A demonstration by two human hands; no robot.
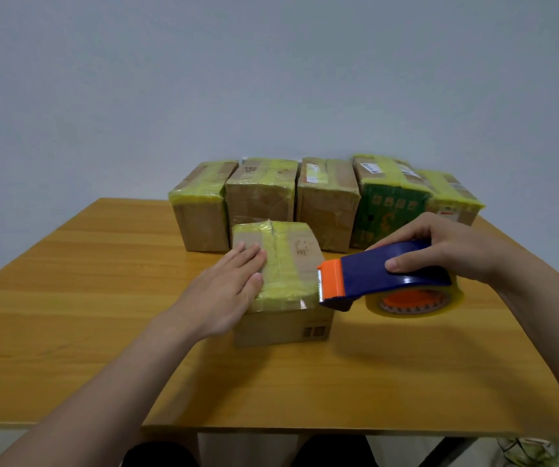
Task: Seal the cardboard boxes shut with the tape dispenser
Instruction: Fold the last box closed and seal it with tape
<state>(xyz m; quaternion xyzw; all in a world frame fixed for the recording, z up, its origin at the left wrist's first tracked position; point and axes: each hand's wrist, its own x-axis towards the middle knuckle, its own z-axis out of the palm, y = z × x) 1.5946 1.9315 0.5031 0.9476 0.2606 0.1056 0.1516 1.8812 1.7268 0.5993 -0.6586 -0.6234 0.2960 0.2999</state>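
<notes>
- Box under work: small cardboard box (pixel 283 288) sits at centre frame on the wooden table (pixel 103 298), its top crossed by bands of yellow-green tape.
- Left hand (pixel 227 291): lies flat, palm down, on the left part of the box top; fingers extended and held close together, fingertips touching the tape band.
- Right hand (pixel 453 251): wraps the blue handle of the tape dispenser (pixel 389 281) from above, thumb along the near side, fingers curled over the far side.
- Dispenser position: right of centre; orange cutter head with toothed blade meets the box's near right top edge. The tape roll, clear over an orange core, hangs close to the table surface; contact cannot be determined.
- Background: row of five boxes (pixel 325 200) stands side by side at the table's far edge, upper centre of frame, each carrying yellow-green tape; the fourth has a green printed face.
</notes>
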